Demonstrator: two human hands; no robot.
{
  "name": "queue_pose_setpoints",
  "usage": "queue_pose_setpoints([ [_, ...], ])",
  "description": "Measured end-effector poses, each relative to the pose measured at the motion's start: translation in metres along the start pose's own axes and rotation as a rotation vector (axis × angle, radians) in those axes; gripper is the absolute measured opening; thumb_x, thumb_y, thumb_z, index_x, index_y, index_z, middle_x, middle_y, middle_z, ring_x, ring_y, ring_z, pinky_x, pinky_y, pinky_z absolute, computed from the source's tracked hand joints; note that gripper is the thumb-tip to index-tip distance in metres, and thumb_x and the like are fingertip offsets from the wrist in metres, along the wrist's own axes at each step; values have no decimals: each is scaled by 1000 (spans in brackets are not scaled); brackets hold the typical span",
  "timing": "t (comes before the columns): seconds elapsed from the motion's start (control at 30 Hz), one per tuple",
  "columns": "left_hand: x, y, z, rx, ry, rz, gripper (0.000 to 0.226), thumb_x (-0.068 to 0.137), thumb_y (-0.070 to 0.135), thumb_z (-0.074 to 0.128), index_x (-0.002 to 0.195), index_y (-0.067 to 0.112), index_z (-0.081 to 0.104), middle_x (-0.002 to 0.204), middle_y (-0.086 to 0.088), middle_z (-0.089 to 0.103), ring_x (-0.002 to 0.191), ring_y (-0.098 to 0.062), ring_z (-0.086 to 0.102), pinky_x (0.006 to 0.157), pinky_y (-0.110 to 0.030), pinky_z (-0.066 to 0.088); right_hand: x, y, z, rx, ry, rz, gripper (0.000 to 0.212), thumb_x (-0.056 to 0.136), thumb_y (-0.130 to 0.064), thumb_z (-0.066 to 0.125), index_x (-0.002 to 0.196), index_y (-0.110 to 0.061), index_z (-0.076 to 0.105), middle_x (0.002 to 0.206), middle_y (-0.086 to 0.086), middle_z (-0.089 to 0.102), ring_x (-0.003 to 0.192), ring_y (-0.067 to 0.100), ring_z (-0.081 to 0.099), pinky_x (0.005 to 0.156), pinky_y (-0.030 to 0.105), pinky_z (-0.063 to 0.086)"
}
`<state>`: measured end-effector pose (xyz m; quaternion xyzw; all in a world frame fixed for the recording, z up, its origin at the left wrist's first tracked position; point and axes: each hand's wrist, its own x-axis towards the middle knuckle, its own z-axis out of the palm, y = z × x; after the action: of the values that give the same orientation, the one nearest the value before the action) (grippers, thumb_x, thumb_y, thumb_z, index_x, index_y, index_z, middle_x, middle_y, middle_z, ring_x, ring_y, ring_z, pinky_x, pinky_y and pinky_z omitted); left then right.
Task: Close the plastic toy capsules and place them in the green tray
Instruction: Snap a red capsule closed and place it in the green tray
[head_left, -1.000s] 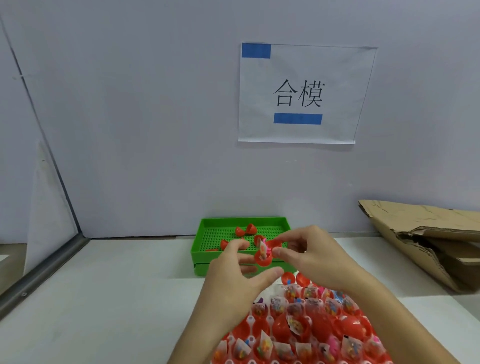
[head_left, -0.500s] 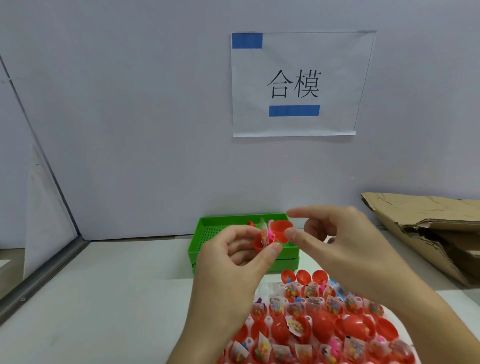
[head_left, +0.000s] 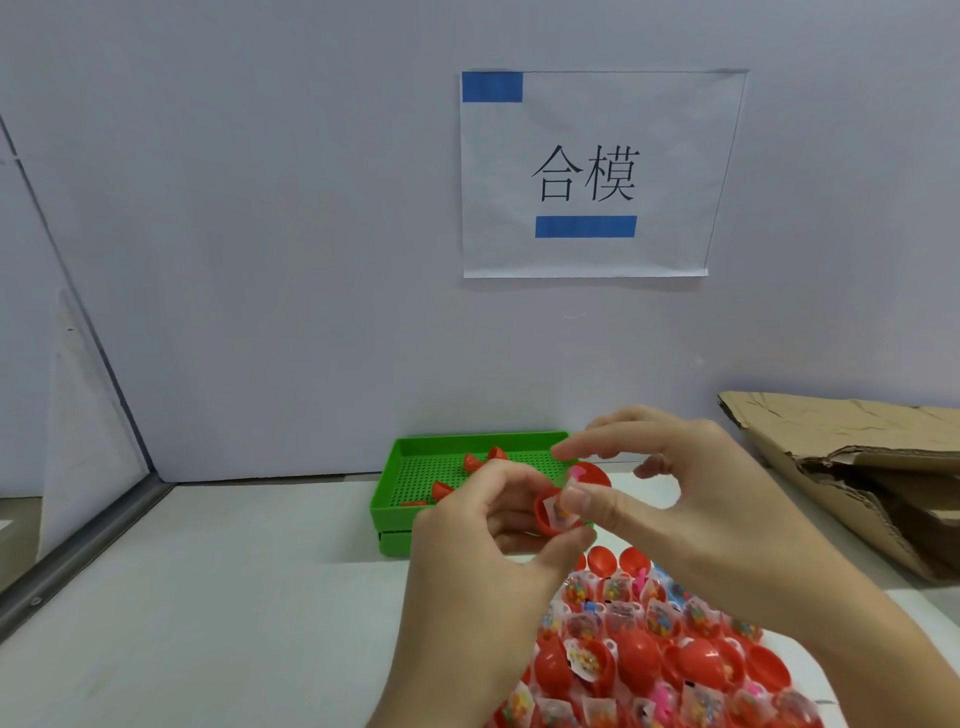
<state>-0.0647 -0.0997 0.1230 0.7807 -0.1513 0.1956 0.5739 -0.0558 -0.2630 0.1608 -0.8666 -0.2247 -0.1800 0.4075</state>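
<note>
The open red capsule (head_left: 551, 514) is held in the air just in front of the green tray (head_left: 395, 483), its lower half cupped in the left hand (head_left: 483, 551) with a small packet and a pink toy piece showing inside. The left grip curls round that half. The right hand (head_left: 691, 499) meets it from the right: its thumb presses on the packet at the capsule's mouth while the forefinger stretches out above, over the hinged lid that stands behind. The right grip is thus pinching at the capsule.

Half a second ago the lid was held up and apart between the right thumb and forefinger; now the thumb has come down onto the contents, and both hands sit lower and further right in view.

Several closed red capsules (head_left: 470, 461) lie in the tray, which stands at the back of the white counter (head_left: 234, 597) against the wall. Near the person a mass of filled open capsules (head_left: 649, 660) covers the counter. A paper sign (head_left: 597, 171) with two characters and blue strips hangs on the pale wall, and folded cardboard (head_left: 857, 467) lies at the right.
</note>
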Motion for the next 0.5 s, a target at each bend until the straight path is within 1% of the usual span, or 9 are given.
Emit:
queue_pose_setpoints([
  [0.07,-1,0,3,34,19,31,24,73,21,86,84,31,67,78,17,72,72,0,70,66,-11,54,0,-3,1,-20,2,-13,20,72,-55,71,90,-47,73,93,-29,68,98,-8,61,79,9,42],
  [0.13,-1,0,5,56,29,39,23,74,19,85,83,30,68,77,16,72,73,-2,70,66,-11,54,0,-4,3,-25,22,-18,18,75,-38,78,92,-44,74,89,-28,69,95,-6,62,79,9,42],
  [0.2,-1,-1,5,71,29,41,23,73,16,85,82,28,68,76,13,72,72,-3,70,66,-12,54,1,-3,5,9,49,-25,24,75,-22,82,92,-37,76,84,-23,70,89,0,64,78,16,47],
  [0.27,-1,-1,6,78,29,42,24,72,15,86,81,26,68,75,11,72,71,-3,69,67,-12,54,1,-4,7,59,67,-30,28,75,-9,84,91,-32,77,79,-16,70,80,7,66,72,24,52],
  [0.33,-2,-1,6,74,26,45,24,72,13,86,82,25,68,75,11,72,70,-3,69,67,-13,55,1,-4,9,94,80,-29,31,74,-4,84,89,-30,78,77,-12,69,75,10,66,70,27,54],
  [0.4,-2,-1,5,80,24,47,25,72,13,86,83,26,68,74,13,71,70,-4,70,68,-15,56,1,-4,11,111,87,-23,31,73,-3,84,87,-30,78,76,-10,69,71,10,67,69,27,55],
  [0.5,-2,0,6,87,30,56,28,72,14,87,85,30,67,75,16,71,71,-3,70,67,-14,55,1,-5,10,65,99,-26,26,72,-6,86,85,-28,79,72,-13,69,71,8,67,69,27,55],
])
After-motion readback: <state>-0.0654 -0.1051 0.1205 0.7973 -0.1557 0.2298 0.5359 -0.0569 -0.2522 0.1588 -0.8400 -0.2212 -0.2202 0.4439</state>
